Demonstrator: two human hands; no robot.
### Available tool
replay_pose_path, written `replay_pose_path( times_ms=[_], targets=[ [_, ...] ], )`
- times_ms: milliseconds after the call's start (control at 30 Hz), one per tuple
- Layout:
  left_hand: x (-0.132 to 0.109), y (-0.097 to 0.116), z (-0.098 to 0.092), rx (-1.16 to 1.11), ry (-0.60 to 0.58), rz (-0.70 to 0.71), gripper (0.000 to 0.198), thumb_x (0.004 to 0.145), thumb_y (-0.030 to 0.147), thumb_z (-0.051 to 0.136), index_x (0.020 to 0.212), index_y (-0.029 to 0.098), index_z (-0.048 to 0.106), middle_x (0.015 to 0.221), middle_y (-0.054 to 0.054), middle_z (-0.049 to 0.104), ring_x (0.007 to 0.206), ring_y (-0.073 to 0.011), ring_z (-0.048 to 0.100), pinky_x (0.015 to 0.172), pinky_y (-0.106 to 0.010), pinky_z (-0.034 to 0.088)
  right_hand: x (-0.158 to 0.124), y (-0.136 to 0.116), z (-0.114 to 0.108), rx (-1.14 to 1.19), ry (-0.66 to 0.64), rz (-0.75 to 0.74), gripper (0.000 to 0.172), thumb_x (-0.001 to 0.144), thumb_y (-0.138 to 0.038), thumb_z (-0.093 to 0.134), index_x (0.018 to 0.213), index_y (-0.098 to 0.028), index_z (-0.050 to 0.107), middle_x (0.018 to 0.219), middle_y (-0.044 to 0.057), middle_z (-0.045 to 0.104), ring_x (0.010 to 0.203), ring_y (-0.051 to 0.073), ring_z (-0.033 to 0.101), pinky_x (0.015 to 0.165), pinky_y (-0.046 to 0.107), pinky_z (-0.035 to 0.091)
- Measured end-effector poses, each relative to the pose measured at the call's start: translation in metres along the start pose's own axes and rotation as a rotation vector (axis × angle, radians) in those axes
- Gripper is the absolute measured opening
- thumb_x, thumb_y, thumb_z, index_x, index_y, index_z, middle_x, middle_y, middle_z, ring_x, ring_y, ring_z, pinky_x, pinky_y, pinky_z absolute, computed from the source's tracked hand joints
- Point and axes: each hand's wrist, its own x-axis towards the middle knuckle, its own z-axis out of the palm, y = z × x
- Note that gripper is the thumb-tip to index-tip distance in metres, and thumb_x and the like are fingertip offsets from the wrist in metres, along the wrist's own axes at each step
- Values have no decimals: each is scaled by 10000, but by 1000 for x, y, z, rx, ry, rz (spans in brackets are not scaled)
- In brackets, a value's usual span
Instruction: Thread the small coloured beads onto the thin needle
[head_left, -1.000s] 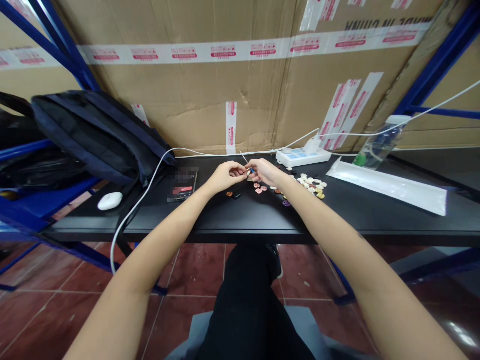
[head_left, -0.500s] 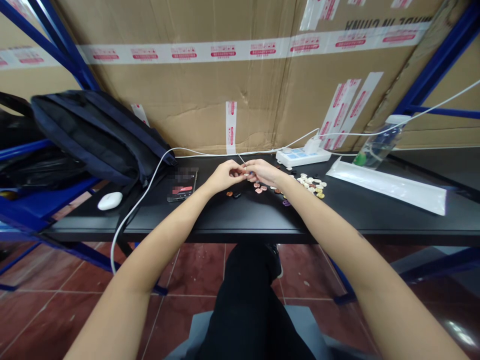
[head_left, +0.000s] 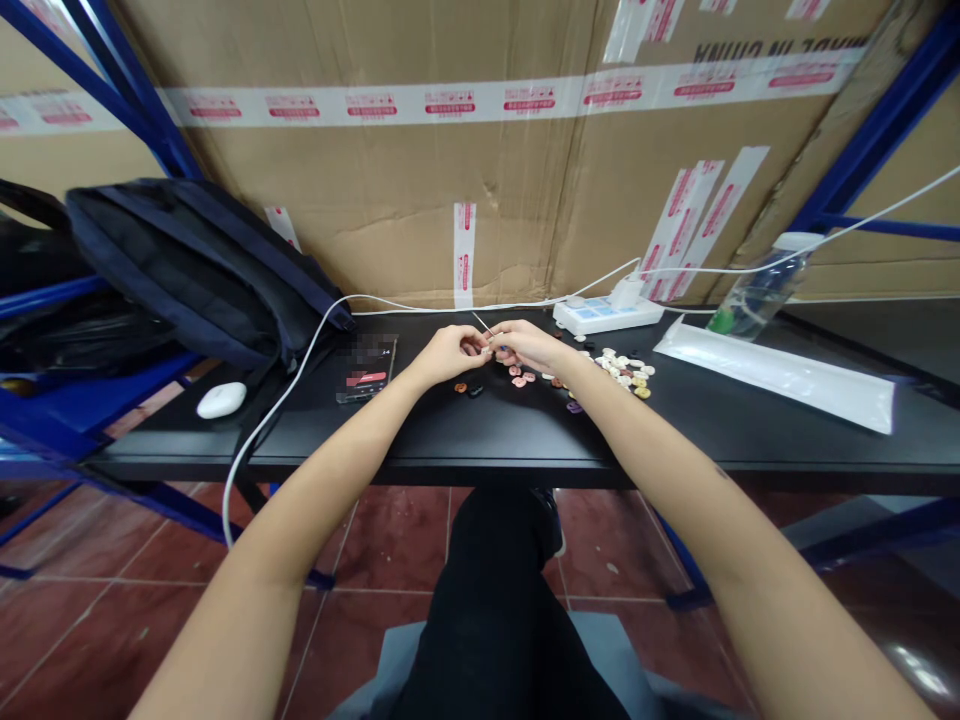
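Both my hands meet over the middle of the black table (head_left: 480, 440). My left hand (head_left: 447, 353) is closed in a pinch, and a thin white thread (head_left: 481, 322) sticks up from between the fingertips. My right hand (head_left: 529, 343) is also pinched, fingertips touching the left hand's, and seems to hold a small bluish bead that I can barely make out. Several small coloured beads (head_left: 622, 368) lie scattered just right of the hands, and two dark beads (head_left: 468, 389) lie below the left hand.
A phone (head_left: 366, 374) lies left of the hands, a white mouse (head_left: 220, 400) farther left beside a dark backpack (head_left: 195, 270). At the back stand a white power strip (head_left: 607, 314) and a plastic bottle (head_left: 757, 285). A long white packet (head_left: 780, 372) lies at right. Cardboard boxes form the wall behind.
The thread's free end has swung slightly left between the fingertips. The hands stay pinched together in nearly the same spot.
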Motion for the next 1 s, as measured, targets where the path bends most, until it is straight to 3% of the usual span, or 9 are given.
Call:
replay_pose_path(
  times_ms=[100, 267, 833, 1000],
  targets=[
    [-1, 0, 0, -18, 16, -30, 102, 778, 188, 765, 844, 124, 721, 775, -56, 745, 682, -132, 681, 697, -251, 563, -1, 1, 0, -62, 21, 1, 89, 821, -185, 663, 788, -197, 581, 513, -69, 394, 372, 95, 391, 295, 220, 322],
    [-1, -1, 0, 22, 69, -5, 87, 752, 155, 765, 812, 127, 709, 720, -45, 727, 659, -132, 680, 675, -250, 571, -4, -2, 2, -97, 37, -5, 314, 840, -209, 706, 618, -201, 483, 504, -73, 376, 374, 64, 363, 296, 199, 299],
    [-1, -1, -3, 28, 37, 8, 120, 692, 178, 776, 669, 143, 664, 659, -43, 711, 611, -153, 668, 592, -257, 535, 0, 2, 0, -100, -7, -75, 315, 844, -200, 705, 615, -191, 488, 520, -77, 399, 406, 42, 330, 355, 183, 286],
    [-1, 2, -2, -9, 33, 2, 83, 727, 159, 767, 749, 136, 691, 699, -45, 721, 645, -147, 683, 644, -259, 552, -4, -2, 2, -96, 32, -98, 183, 857, -203, 689, 703, -162, 600, 519, -77, 391, 426, 47, 324, 390, 182, 307]
  ],
)
